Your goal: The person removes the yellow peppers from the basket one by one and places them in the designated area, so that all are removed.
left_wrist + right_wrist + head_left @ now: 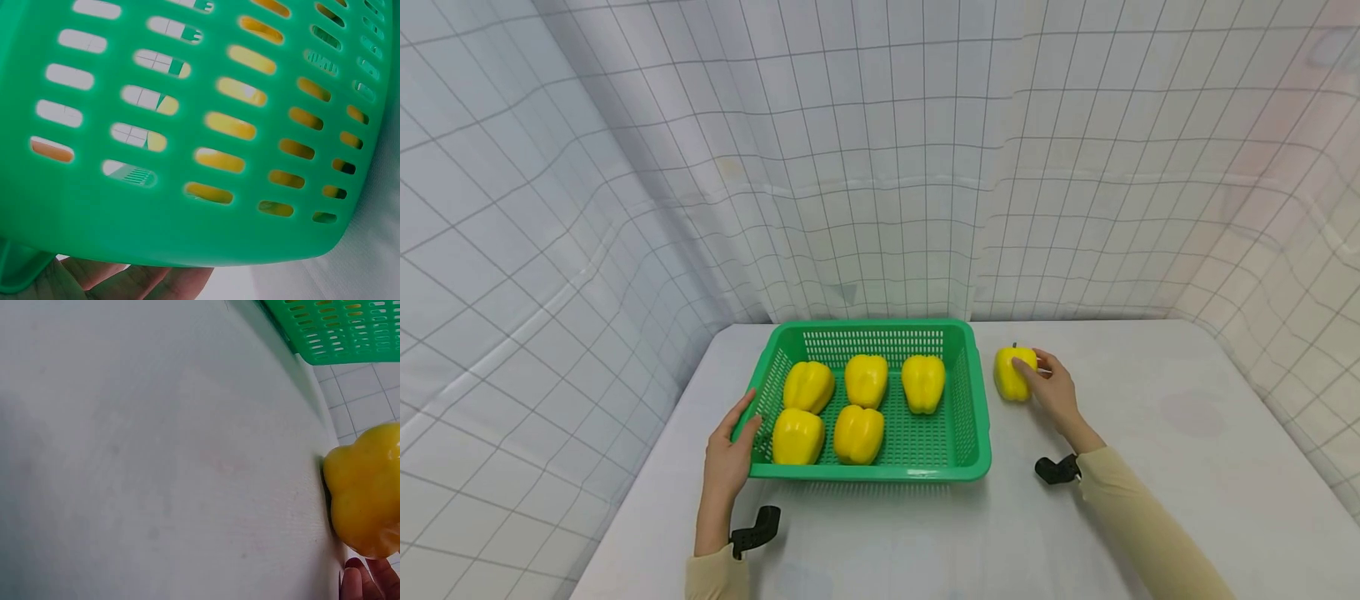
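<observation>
A green plastic basket [895, 473] holds several yellow bell peppers [859, 435]. At its left rim my left hand [727, 458] grips it, thumb on the inner side and fingers outside. The left wrist view shows the slotted basket wall [175, 231] close up, with fingers [150, 282] below it. Right of the basket, a single yellow bell pepper [1009, 379] stands on the table, dark stem at the far end. My right hand [1054, 392] holds its right side, thumb on top. In the right wrist view, fingertips [353, 584] touch the pepper [369, 487].
The white table [1150, 400] bears the basket and the lone pepper. White grid-patterned curtains [887, 167] hang behind and at both sides. A black wrist device [757, 530] is on the left wrist and another [1057, 470] on the right.
</observation>
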{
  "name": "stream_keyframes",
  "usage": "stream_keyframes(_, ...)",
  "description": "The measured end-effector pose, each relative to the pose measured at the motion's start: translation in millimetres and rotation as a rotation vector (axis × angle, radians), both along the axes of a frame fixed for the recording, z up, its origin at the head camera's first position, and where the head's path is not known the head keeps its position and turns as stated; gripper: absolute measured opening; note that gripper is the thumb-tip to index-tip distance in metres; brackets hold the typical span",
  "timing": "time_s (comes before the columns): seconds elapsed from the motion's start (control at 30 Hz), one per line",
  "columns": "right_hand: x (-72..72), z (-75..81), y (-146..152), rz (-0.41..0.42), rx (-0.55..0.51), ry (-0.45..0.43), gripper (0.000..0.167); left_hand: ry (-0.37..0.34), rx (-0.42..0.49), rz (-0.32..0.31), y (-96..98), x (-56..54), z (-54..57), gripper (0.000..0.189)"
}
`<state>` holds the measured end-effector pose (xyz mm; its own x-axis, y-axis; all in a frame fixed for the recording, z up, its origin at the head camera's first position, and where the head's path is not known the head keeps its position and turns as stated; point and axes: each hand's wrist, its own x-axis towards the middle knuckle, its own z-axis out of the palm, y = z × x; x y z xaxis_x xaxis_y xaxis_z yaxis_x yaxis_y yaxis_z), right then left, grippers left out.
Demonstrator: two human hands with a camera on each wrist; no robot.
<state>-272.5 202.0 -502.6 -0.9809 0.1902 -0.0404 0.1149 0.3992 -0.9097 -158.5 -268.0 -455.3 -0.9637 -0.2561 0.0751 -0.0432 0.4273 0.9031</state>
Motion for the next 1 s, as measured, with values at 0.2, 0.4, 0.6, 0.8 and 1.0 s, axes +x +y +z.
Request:
stream_keyframes(0.2, 1.0, 1.2, 1.2, 0.015, 0.003, -0.008, 0.081, 0.008, 0.004, -0.003, 0.3, 0.2, -0.4, 0.047)
stream_keyframes(0.4, 0.6, 1.2, 0.9, 0.025, 0.005, -0.023, 0.082, -0.001, -0.003, -0.001, 0.8, 0.8, 0.7, 0.047)
stream_keyframes(0.6, -0.5, 0.2, 0.1, 0.030, 0.018, -0.025, 0.084, -0.014, 0.000, 0.001, 0.4, -0.2, 2.4, 0.047)
stream_keyframes(0.8, 0.2, 1.3, -0.5, 0.023, 0.016, -0.017, 0.083, -0.019, 0.001, 0.004, 0.8, -0.1, 2.9, 0.047)
stream_keyframes(1.0, 0.9, 0.4, 0.0, -0.005, -0.004, 0.009, 0.081, -0.018, -0.006, 0.007, 0.8, -0.3, 2.9, 0.047)
